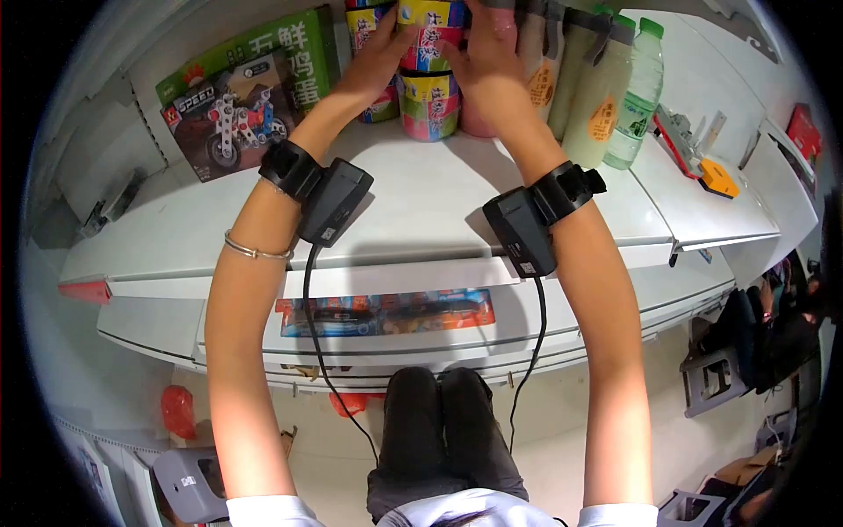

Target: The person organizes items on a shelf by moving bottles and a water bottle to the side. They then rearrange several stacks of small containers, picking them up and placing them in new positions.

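Note:
Both my hands reach up to the top of the white shelf (395, 189). They press in from either side on a yellow and pink printed tub (429, 39), which sits on a similar tub (428, 105). My left hand (384, 54) is at its left side, with part of another tub (380, 107) behind the wrist. My right hand (481, 61) is at its right side, thumb toward the label. A pink bottle (477, 121) is partly hidden behind my right hand. The fingertips are partly out of sight at the top edge.
Left of the tubs stand a motorbike kit box (230, 119) and a green carton (307, 53). On the right are pale bottles (599, 101) and a clear green-capped bottle (639, 92). A long blue-orange package (386, 313) lies on the lower shelf. Stools (711, 382) and seated people are at right.

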A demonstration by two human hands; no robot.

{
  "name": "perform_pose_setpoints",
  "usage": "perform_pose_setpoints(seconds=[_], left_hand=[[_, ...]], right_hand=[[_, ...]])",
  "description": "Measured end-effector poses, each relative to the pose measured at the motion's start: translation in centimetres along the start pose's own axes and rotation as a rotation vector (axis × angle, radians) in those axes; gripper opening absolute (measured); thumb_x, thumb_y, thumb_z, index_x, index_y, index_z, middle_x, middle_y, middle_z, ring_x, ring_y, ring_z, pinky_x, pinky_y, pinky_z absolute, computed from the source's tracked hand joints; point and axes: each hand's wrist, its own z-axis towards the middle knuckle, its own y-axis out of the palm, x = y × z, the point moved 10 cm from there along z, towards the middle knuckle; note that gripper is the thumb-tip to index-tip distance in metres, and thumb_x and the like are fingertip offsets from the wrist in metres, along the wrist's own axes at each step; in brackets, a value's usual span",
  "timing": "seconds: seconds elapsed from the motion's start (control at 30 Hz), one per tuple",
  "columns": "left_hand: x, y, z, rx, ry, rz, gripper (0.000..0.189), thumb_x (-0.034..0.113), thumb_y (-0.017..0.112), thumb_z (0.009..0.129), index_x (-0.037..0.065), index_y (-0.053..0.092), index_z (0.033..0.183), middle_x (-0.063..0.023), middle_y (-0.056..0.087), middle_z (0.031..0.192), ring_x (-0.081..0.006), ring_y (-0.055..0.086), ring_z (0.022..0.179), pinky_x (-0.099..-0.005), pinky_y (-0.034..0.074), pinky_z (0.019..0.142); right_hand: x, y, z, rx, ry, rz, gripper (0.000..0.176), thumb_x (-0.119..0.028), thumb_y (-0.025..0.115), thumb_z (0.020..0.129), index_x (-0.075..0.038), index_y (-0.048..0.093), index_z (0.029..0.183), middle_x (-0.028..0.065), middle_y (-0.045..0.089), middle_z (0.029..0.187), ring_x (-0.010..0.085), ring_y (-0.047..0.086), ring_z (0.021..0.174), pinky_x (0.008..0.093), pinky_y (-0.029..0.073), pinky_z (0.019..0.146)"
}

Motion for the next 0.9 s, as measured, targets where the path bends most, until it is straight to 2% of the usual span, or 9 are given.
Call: perform_pose_setpoints(seconds=[0.17, 0.23, 0.33, 0.43, 0.53, 0.63, 0.73, 0.83, 0.9], left_hand=[[0.3, -0.3, -0.8, 0.072, -0.024, -0.016, 0.079, 0.056, 0.043, 0.087, 0.002, 0.02, 0.14, -0.0153, 0.028, 0.142, -0.0231, 0.029, 0.13, -0.0313, 0.023, 0.105], [3.5, 0.7, -2.0, 0.039, -0.023, -0.122, 0.08, 0.057, 0.043, 0.087, 0.001, 0.02, 0.14, -0.016, 0.03, 0.141, -0.0236, 0.03, 0.129, -0.0322, 0.023, 0.105], [2.2, 0.9, -2.6, 0.041, -0.14, -0.111, 0.079, 0.058, 0.043, 0.086, 0.004, 0.022, 0.141, -0.0154, 0.032, 0.14, -0.0232, 0.032, 0.128, -0.0345, 0.027, 0.103], [0.3, 1.2, -2.5, -0.04, -0.252, -0.151, 0.075, 0.059, 0.042, 0.086, 0.008, 0.029, 0.139, -0.0132, 0.036, 0.138, -0.0222, 0.036, 0.126, -0.0358, 0.033, 0.098], [0.1, 0.2, -2.6, 0.09, -0.18, -0.153, 0.047, 0.042, 0.045, 0.091, 0.001, 0.054, 0.112, -0.0083, 0.059, 0.108, -0.0149, 0.053, 0.096, -0.0292, 0.04, 0.083], [-0.2, 0.1, -2.6, 0.069, -0.179, -0.142, 0.047, 0.042, 0.045, 0.091, 0.0, 0.058, 0.105, -0.0084, 0.061, 0.103, -0.0147, 0.054, 0.094, -0.0289, 0.041, 0.082], [0.0, 0.0, -2.4, 0.055, -0.169, -0.036, 0.05, 0.044, 0.045, 0.09, -0.002, 0.057, 0.105, -0.0094, 0.061, 0.101, -0.0151, 0.054, 0.093, -0.029, 0.04, 0.082], [0.9, -0.2, -2.6, 0.123, -0.106, -0.062, 0.052, 0.047, 0.045, 0.089, -0.001, 0.057, 0.103, -0.0091, 0.061, 0.093, -0.015, 0.054, 0.086, -0.0287, 0.042, 0.077], [-0.2, 0.2, -2.6, 0.11, -0.141, -0.034, 0.052, 0.048, 0.045, 0.089, 0.0, 0.058, 0.102, -0.0076, 0.06, 0.086, -0.0145, 0.053, 0.079, -0.0285, 0.042, 0.071]], right_hand=[[0.8, 1.1, -0.1, -0.181, 0.139, 0.108, 0.06, -0.015, 0.062, 0.078, -0.014, 0.033, 0.13, 0.0244, 0.058, 0.101, 0.0438, 0.055, 0.09, 0.0482, 0.045, 0.078], [1.0, 1.5, -0.2, -0.254, 0.18, 0.1, 0.059, -0.016, 0.061, 0.079, -0.019, 0.033, 0.13, 0.024, 0.058, 0.101, 0.0431, 0.056, 0.09, 0.0488, 0.046, 0.077], [1.1, 1.6, -0.3, -0.317, 0.203, 0.034, 0.054, -0.019, 0.06, 0.08, -0.019, 0.035, 0.128, 0.0231, 0.059, 0.099, 0.0421, 0.056, 0.089, 0.0495, 0.046, 0.076], [0.2, 0.8, -0.1, -0.189, 0.08, 0.05, 0.05, -0.021, 0.058, 0.082, -0.018, 0.037, 0.127, 0.0218, 0.06, 0.096, 0.0413, 0.057, 0.087, 0.0494, 0.046, 0.075], [0.6, 2.1, 0.0, -0.412, 0.207, 0.064, 0.049, -0.019, 0.058, 0.081, -0.016, 0.039, 0.126, 0.0228, 0.059, 0.095, 0.0411, 0.057, 0.089, 0.0489, 0.046, 0.076], [0.7, 2.5, 0.3, -0.358, 0.139, -0.015, 0.05, -0.019, 0.056, 0.08, -0.015, 0.039, 0.127, 0.0251, 0.059, 0.09, 0.042, 0.057, 0.085, 0.0497, 0.046, 0.074], [-3.4, -3.2, 0.1, 0.199, -0.252, -0.217, 0.053, -0.018, 0.055, 0.079, -0.015, 0.038, 0.129, 0.0272, 0.059, 0.088, 0.0423, 0.058, 0.082, 0.0507, 0.047, 0.071], [-1.7, -1.5, 0.1, 0.014, -0.072, -0.174, 0.055, -0.018, 0.055, 0.078, -0.017, 0.037, 0.131, 0.0263, 0.059, 0.091, 0.0424, 0.058, 0.08, 0.0506, 0.048, 0.069], [0.4, -0.2, 0.1, -0.185, 0.167, -0.096, 0.057, -0.017, 0.055, 0.077, -0.018, 0.037, 0.131, 0.0249, 0.058, 0.096, 0.0414, 0.057, 0.083, 0.05, 0.048, 0.07]])
